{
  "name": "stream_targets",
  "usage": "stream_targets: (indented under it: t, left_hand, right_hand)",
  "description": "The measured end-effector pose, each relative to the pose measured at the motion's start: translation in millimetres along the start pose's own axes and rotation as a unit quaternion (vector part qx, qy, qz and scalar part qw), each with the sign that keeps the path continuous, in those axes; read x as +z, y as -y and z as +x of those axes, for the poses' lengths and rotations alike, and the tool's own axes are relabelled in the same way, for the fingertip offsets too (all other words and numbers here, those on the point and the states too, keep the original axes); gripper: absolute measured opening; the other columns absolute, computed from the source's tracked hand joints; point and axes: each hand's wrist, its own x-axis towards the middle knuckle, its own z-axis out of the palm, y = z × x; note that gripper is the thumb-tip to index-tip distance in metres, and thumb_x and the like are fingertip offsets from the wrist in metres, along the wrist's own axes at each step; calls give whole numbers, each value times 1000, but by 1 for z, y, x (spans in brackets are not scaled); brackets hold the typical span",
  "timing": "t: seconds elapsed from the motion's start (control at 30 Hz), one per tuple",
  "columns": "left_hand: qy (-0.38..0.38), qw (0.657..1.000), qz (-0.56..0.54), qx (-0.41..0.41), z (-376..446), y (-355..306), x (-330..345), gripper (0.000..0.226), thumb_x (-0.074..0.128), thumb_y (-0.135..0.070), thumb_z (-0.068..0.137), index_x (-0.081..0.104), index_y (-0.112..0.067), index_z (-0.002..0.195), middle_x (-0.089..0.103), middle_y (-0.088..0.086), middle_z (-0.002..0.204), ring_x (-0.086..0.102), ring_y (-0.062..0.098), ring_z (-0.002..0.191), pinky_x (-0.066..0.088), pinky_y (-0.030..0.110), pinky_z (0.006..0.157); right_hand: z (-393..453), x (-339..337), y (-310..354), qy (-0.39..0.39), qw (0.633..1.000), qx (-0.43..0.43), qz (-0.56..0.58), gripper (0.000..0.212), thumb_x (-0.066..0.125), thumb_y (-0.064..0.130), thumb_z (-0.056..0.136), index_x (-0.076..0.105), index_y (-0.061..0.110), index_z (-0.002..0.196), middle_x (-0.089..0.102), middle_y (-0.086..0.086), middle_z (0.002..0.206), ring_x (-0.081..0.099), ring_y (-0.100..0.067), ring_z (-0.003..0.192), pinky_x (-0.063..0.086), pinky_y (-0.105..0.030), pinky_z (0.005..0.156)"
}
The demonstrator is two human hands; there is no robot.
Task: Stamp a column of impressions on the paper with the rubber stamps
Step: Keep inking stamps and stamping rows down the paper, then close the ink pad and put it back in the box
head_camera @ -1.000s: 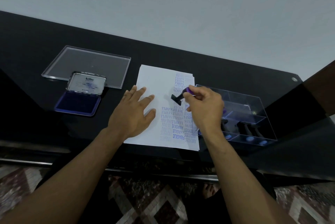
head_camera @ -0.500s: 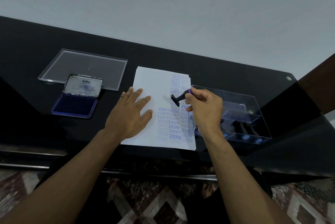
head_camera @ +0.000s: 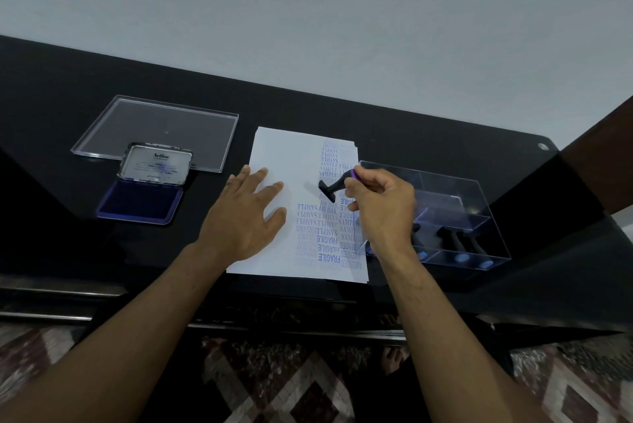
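Observation:
A white sheet of paper (head_camera: 284, 162) lies on the black table, its right half covered with columns of blue impressions. My left hand (head_camera: 245, 217) rests flat on the paper's left part, fingers spread. My right hand (head_camera: 382, 207) pinches a black rubber stamp (head_camera: 334, 187) by its purple-tipped handle. The stamp is tilted, its base low over the middle column just above an "AIR MAIL" print; whether it touches the paper is unclear.
An open Artline ink pad (head_camera: 140, 201) with a blue pad lies to the left, in front of a clear plastic lid (head_camera: 161, 123). A clear box (head_camera: 455, 217) holding several more stamps stands right of the paper. The table's front edge runs just below the paper.
The stamp in my right hand has shifted slightly along the middle column. My left hand stays flat on the paper. The camera view has dropped a little.

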Motion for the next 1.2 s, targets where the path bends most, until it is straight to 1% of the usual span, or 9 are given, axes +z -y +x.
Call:
stream_targets:
  t: [0.13, 0.27, 0.4, 0.57, 0.73, 0.87, 0.97, 1.03, 1.2]
  left_hand:
    - [5, 1000, -5, -8, 1, -8, -7, 71, 29, -62, 91, 41, -29, 153, 23, 4, 166, 6, 27, 156, 5, 47, 126]
    - [-14, 1000, -17, 5, 5, -30, -15, 71, 34, -62, 92, 41, -27, 153, 26, 4, 165, 10, 26, 156, 4, 44, 124]
    - [-22, 999, -37, 30, 13, -62, -18, 61, 46, -56, 99, 40, -27, 153, 24, 1, 166, 10, 23, 156, 2, 39, 122]
    - [-30, 996, -55, 65, 22, -103, -13, 58, 50, -52, 100, 43, -25, 151, 29, 2, 164, 16, 23, 155, 2, 33, 118]
    - [-31, 989, -85, 116, 29, -141, -7, 61, 47, -49, 96, 51, -15, 146, 41, 12, 157, 26, 31, 151, 19, 44, 122]
    - [-27, 987, -100, 125, 37, -168, -1, 60, 48, -46, 94, 54, -12, 144, 44, 14, 155, 29, 33, 149, 32, 52, 119]
    - [-19, 986, -98, 134, 44, -183, 4, 60, 48, -46, 95, 53, -12, 144, 43, 14, 155, 30, 32, 149, 33, 52, 118]
    - [-12, 985, -92, 145, 48, -192, 9, 62, 46, -48, 95, 53, -12, 144, 44, 14, 155, 29, 32, 149, 33, 52, 118]
    - [-9, 983, -80, 163, 50, -205, 20, 58, 48, -44, 95, 56, -10, 141, 47, 15, 152, 33, 34, 147, 35, 55, 116]
  right_hand:
    - [-1, -2, 1, 0, 1000, 3, 15, 29, 75, 12, 86, 72, 15, 115, 73, 1, 94, 72, -15, 79, 58, -23, 59]
    - [-2, -8, 2, -5, 999, 1, 32, 36, 73, 8, 87, 69, 18, 122, 73, 0, 99, 71, -15, 80, 60, -27, 62]
    - [-3, -27, 2, -24, 998, -1, 59, 26, 70, 7, 87, 74, 21, 109, 74, 0, 92, 71, -18, 75, 59, -31, 61]
    - [3, -66, -2, -65, 994, 11, 87, 22, 71, 10, 85, 75, 24, 101, 74, -1, 91, 70, -17, 71, 60, -38, 64]
    - [10, -106, -10, -104, 991, 14, 84, 22, 70, 7, 85, 75, 20, 102, 74, -3, 91, 68, -16, 61, 59, -35, 60]
    - [19, -132, -19, -130, 988, 24, 75, 21, 71, 9, 84, 75, 23, 99, 74, -1, 93, 71, -17, 64, 59, -36, 61]
    - [25, -148, -27, -149, 987, 29, 59, 20, 72, 15, 81, 75, 26, 98, 75, 1, 93, 73, -18, 75, 61, -40, 65]
    - [27, -156, -32, -162, 986, 26, 33, 20, 71, 24, 76, 75, 30, 95, 75, 6, 90, 72, -15, 81, 61, -47, 72]
    - [21, -166, -39, -163, 986, 28, 9, 18, 68, 25, 74, 73, 34, 90, 73, 9, 86, 71, -13, 80, 61, -47, 74]
